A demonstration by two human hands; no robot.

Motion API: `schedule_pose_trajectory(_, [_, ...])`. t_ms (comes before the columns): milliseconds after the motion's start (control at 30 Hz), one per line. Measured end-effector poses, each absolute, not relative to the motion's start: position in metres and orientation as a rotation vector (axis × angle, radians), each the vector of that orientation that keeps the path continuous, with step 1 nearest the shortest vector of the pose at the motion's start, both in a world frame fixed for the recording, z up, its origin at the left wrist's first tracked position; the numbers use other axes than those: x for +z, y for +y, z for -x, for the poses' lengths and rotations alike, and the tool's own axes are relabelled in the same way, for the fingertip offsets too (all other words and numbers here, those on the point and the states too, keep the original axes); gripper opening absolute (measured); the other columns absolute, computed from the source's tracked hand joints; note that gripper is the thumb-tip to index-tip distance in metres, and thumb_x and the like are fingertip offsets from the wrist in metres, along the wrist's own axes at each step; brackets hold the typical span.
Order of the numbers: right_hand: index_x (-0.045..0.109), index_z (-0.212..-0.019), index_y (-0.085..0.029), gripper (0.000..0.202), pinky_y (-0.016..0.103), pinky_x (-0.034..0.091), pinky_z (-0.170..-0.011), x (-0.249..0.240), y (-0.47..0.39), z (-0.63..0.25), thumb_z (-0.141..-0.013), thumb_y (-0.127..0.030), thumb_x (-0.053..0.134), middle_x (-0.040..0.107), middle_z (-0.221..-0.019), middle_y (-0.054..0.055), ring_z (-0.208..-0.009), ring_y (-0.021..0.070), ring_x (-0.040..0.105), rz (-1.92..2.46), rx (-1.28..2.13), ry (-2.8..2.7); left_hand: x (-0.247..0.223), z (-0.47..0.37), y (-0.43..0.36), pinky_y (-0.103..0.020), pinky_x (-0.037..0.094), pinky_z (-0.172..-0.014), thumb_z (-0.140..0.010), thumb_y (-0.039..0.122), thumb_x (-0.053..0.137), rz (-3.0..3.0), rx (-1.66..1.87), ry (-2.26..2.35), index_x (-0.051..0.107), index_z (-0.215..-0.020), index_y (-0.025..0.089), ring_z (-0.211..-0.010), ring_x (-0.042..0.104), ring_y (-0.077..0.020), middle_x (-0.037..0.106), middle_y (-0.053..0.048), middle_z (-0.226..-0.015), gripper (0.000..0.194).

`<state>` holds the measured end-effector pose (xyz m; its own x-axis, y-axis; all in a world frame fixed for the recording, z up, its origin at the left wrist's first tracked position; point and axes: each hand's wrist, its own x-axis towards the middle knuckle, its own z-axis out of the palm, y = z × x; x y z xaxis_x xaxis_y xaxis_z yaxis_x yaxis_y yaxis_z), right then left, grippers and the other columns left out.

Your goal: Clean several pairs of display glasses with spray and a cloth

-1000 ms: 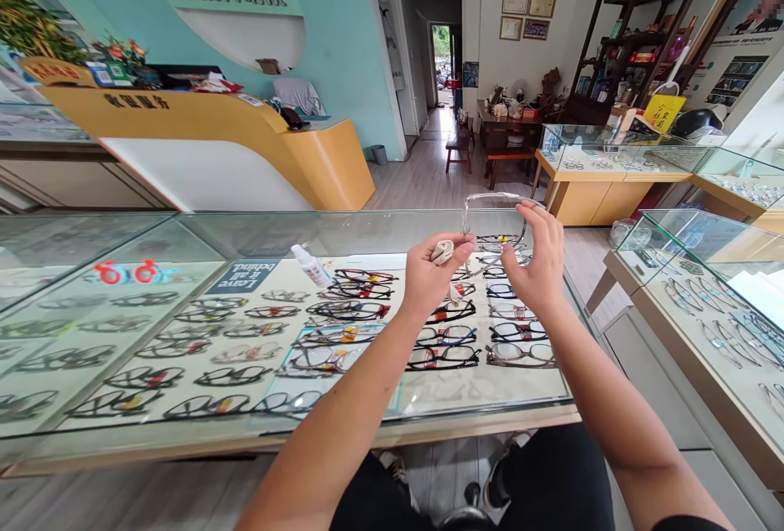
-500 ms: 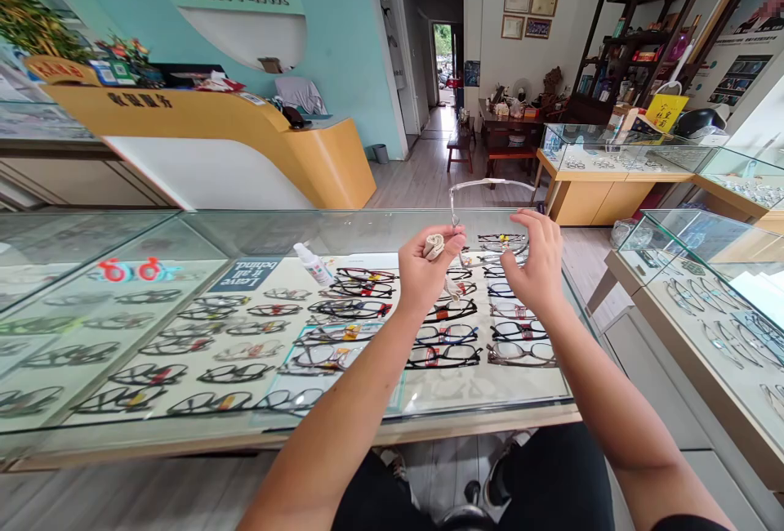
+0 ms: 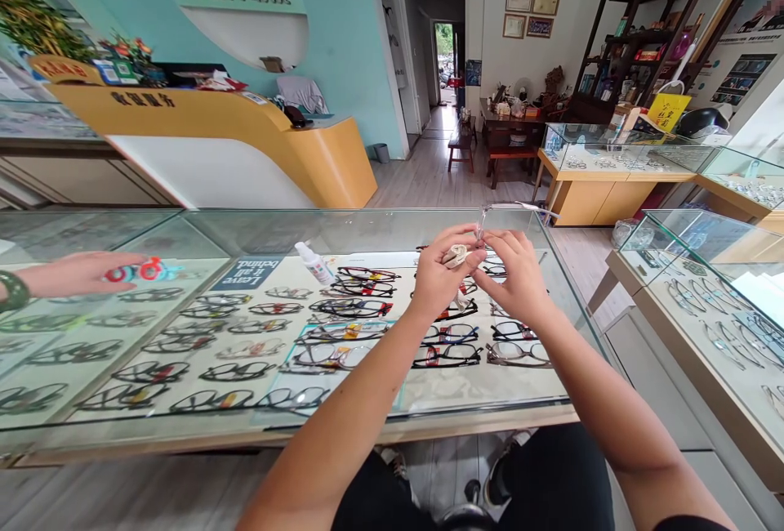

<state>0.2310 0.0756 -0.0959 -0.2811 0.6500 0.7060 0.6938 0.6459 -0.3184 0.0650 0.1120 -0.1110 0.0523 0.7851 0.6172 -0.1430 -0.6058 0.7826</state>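
Observation:
My left hand (image 3: 442, 269) is closed on a crumpled beige cloth (image 3: 456, 256) and on clear-framed glasses (image 3: 479, 225), above the glass display case. My right hand (image 3: 513, 274) meets it, its fingertips pinching the same glasses near the hinge. One pale temple arm of the glasses reaches up and to the right. Both hands partly hide the frame and lenses. Under the glass (image 3: 478, 400) lie rows of eyeglasses. A white spray bottle (image 3: 314, 263) stands to the left of my left hand.
Another person's hand (image 3: 79, 274) with a green bracelet touches red and blue toy-like glasses (image 3: 150, 269) on the left of the case. More display cases (image 3: 612, 171) stand at the right. A yellow counter (image 3: 331, 155) is beyond the case.
My right hand has moved left and closed its fingertips on the glasses. My left hand has shifted slightly right, the glasses turning with it. Another person's hand has entered at the left.

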Motion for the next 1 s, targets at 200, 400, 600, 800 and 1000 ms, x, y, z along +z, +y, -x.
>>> schedule_pose_trajectory(200, [0.069,-0.126,-0.024,0.032,0.053,0.058,-0.104,-0.099,0.077,-0.234,-0.095,-0.027,0.074,0.081,-0.131,0.012,-0.121,0.0333,0.073,1.003,0.180,-1.910,-0.110,-0.063,0.110,-0.042,0.069,-0.097,-0.084,0.055,0.092,-1.632,1.580,0.645,0.087,-0.098,0.023,-0.114,0.081,-0.0281,0.079,-0.015,-0.135,0.036])
schedule_pose_trajectory(400, [0.072,-0.127,-0.027,0.029,0.055,0.058,-0.105,-0.094,0.073,-0.235,-0.098,-0.035,0.074,0.083,-0.130,0.010,-0.120,0.0334,0.074,1.012,0.218,-1.871,-0.109,-0.061,0.108,-0.044,0.068,-0.101,-0.087,0.055,0.088,-1.663,1.583,0.651,0.089,-0.102,0.025,-0.124,0.078,-0.0306,0.078,-0.014,-0.141,0.034])
schedule_pose_trajectory(600, [0.073,-0.127,-0.025,0.028,0.055,0.059,-0.103,-0.095,0.074,-0.236,-0.101,-0.037,0.073,0.083,-0.132,0.011,-0.117,0.0332,0.074,0.999,0.131,-1.880,-0.104,-0.064,0.103,-0.043,0.066,-0.101,-0.091,0.056,0.084,-1.718,1.643,0.741,0.088,-0.102,0.024,-0.125,0.076,-0.0294,0.078,-0.013,-0.139,0.035])
schedule_pose_trajectory(800, [0.074,-0.126,-0.028,0.026,0.056,0.058,-0.106,-0.091,0.072,-0.244,-0.103,-0.040,0.072,0.085,-0.128,0.008,-0.116,0.0318,0.076,1.006,0.048,-1.847,-0.072,-0.040,0.082,-0.027,0.055,-0.064,-0.089,0.049,0.083,-1.640,1.683,1.089,0.081,-0.096,0.022,-0.069,0.072,-0.0154,0.080,-0.002,-0.088,0.028])
schedule_pose_trajectory(1000, [0.074,-0.121,-0.027,0.022,0.055,0.060,-0.103,-0.088,0.071,-0.251,-0.103,-0.040,0.073,0.085,-0.128,0.008,-0.113,0.0312,0.077,0.994,-0.047,-1.833,-0.044,0.051,0.077,-0.031,0.047,-0.063,-0.085,0.048,0.078,-1.687,1.692,1.644,0.070,-0.080,0.023,-0.063,0.058,-0.0169,0.062,0.001,-0.066,0.027])
